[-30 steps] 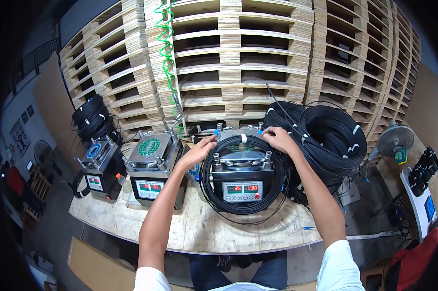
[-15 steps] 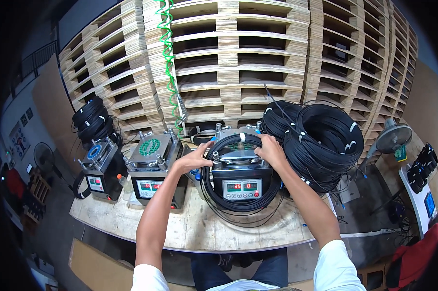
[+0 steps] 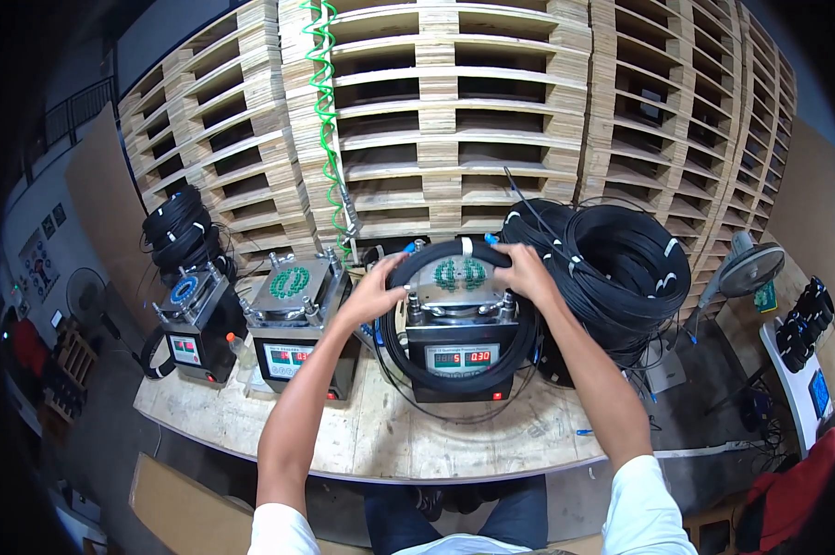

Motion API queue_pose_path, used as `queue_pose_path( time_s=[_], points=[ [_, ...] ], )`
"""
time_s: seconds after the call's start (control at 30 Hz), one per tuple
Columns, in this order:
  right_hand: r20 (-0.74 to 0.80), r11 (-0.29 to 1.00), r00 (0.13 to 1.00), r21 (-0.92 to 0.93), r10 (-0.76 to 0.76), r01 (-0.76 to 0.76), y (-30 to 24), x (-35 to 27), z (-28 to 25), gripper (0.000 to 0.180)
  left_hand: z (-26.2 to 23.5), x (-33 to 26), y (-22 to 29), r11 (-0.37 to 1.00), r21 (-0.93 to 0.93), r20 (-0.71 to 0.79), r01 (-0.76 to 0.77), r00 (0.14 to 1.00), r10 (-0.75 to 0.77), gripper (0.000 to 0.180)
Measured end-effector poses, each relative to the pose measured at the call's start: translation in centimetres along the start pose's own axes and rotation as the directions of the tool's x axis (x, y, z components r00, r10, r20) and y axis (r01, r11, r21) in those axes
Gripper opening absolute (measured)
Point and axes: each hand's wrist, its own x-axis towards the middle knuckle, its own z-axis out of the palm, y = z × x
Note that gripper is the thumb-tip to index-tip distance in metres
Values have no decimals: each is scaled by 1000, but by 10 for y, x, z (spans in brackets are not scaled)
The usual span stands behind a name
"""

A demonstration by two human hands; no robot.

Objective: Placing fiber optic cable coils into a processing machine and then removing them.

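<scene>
A black coil of cable point(image 3: 454, 254) with a white band loops around the machine point(image 3: 458, 344) in front of me, a black box with red and green displays and a metal top plate. My left hand point(image 3: 377, 289) grips the coil's left side. My right hand point(image 3: 521, 272) grips its upper right side. The coil's lower part hangs down around the machine's front.
Two similar machines point(image 3: 293, 319) point(image 3: 192, 319) stand to the left on the plywood bench point(image 3: 362, 435). A big pile of black cable coils point(image 3: 621, 264) lies at right, a smaller pile point(image 3: 179, 227) at left. Stacked wooden pallets point(image 3: 491, 111) and a green spiral hose point(image 3: 323, 111) are behind. A fan point(image 3: 749, 270) stands at right.
Both hands have moved with the coil: the left hand slid down its left side and the right hand shifted left, nearer the machine's top.
</scene>
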Motion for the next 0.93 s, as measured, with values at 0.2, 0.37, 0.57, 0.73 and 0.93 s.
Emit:
queue_pose_path(
  time_s=[0.2, 0.37, 0.57, 0.73, 0.93],
  points=[
    [-237, 967, 939, -124, -248, 223, -41, -9, -11, 49, -5, -5, 35, 1000, -1, -89, -3, 996, 3, 66],
    [-86, 984, 989, -138, -124, 111, -40, -41, -28, 38, 24, -37, 79, 994, 23, -110, 106, 989, -103, 41],
    [242, 999, 969, -16, 44, -41, -40, -121, -8, 35, 58, -119, 93, 868, -103, 38, 486, 874, -485, 58],
    [382, 983, 907, -14, 176, -185, -2, -208, 63, 37, 111, -199, 48, 763, -32, 134, 646, 759, -637, 46],
    [415, 964, 881, 37, 226, -264, 26, -266, 121, 52, 148, -247, 17, 741, 45, 103, 670, 735, -670, 43]
  ],
)
